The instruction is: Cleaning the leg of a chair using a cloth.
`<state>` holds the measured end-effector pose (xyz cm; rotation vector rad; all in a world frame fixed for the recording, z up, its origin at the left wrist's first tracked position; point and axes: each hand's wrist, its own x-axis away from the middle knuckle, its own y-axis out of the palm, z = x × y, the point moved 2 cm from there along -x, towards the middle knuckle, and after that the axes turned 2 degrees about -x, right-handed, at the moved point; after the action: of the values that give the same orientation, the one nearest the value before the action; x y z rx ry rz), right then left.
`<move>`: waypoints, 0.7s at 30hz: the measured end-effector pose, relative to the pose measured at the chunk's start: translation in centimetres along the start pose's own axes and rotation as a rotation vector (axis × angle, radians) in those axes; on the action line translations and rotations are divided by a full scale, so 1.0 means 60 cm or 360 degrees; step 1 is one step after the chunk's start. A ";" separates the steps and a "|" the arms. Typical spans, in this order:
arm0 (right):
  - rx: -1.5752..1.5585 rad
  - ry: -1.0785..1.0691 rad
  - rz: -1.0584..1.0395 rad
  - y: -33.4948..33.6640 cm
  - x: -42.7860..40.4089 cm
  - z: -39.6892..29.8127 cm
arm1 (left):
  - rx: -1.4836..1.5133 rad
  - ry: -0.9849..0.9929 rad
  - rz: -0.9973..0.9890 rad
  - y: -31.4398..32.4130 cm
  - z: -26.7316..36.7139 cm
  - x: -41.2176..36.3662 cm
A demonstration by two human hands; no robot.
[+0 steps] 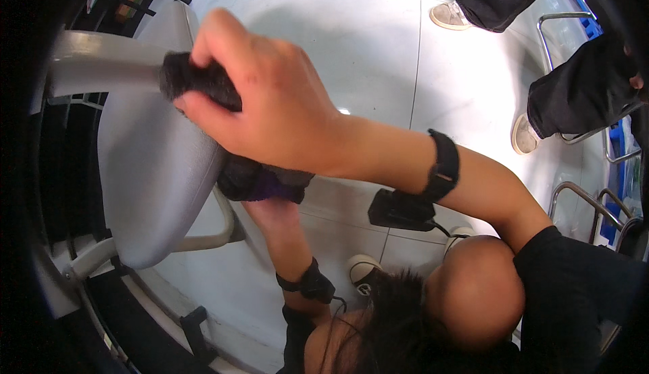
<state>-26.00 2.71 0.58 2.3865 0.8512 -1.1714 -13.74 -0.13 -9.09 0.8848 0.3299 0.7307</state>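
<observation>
My right hand (276, 82) pinches a dark, fuzzy piece of cloth or pad (215, 85) between thumb and fingers. The cloth lies against the end of a pale, curved bar (106, 64), which looks like part of a seat frame. Below it is my left hand, wrapped in or covered by dark fabric (268, 181) with a purple patch; its fingers are hidden, so whether it grips anything does not show. Beside both hands is a light grey padded cushion (152, 181), tilted on edge.
Pale tubular framing (203, 242) runs under the cushion. A black box (400, 210) with a cable hangs from my right wrist strap. My bare knee (479, 293) is close below. Another person's legs (578, 90) and metal chair legs (583, 196) stand to the right on the tiled floor.
</observation>
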 end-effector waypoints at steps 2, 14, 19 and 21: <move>0.0170 0.0062 -0.0063 0.003 0.053 0.012 | -0.0334 0.0115 0.0223 0.002 -0.017 -0.008; 0.0159 0.0914 -0.0417 -0.062 0.193 0.061 | -0.0882 0.0129 0.0663 -0.099 -0.089 0.028; 0.0041 0.1096 -0.0080 -0.075 0.182 0.083 | -0.0968 0.0236 0.0505 -0.109 -0.075 0.027; 0.0085 0.1260 -0.0160 -0.075 0.194 0.100 | -0.1000 0.0311 0.0482 -0.112 -0.072 0.020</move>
<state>-26.91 7.10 -12.49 2.8997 1.1732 -0.2270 -12.29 0.45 -17.02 0.2660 0.1203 1.1258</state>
